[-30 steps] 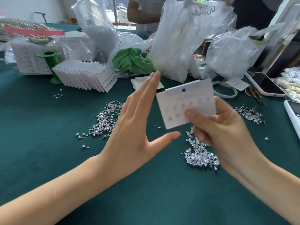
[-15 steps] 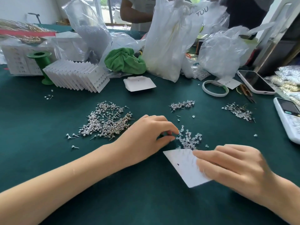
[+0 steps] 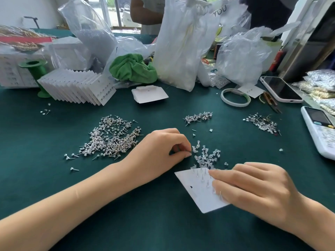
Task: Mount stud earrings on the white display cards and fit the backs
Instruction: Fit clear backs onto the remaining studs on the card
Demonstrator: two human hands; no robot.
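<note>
A white display card (image 3: pixel 196 187) lies face down on the green cloth, with several stud posts sticking up through it. My right hand (image 3: pixel 253 191) holds the card down, fingers flat over its right half. Just beyond the card is a small pile of clear earring backs (image 3: pixel 206 156). My left hand (image 3: pixel 163 147) is at the pile's left edge, fingers curled, thumb and forefinger pinched together; whether a back is between them is hidden. A big heap of loose stud earrings (image 3: pixel 110 138) lies left of that hand.
Smaller stud heaps (image 3: pixel 198 117) (image 3: pixel 261 123) lie farther back. A fanned row of filled cards (image 3: pixel 78 87), blank cards (image 3: pixel 149 94), a tape ring (image 3: pixel 235 97), a phone (image 3: pixel 280 89), a remote (image 3: pixel 320 131), a green cloth (image 3: pixel 133 68) and plastic bags (image 3: pixel 181 42) crowd the back.
The card came down from mid-air and now lies face down on the cloth under my right hand. My left hand dropped from open in the air to pinching at the backs pile.
</note>
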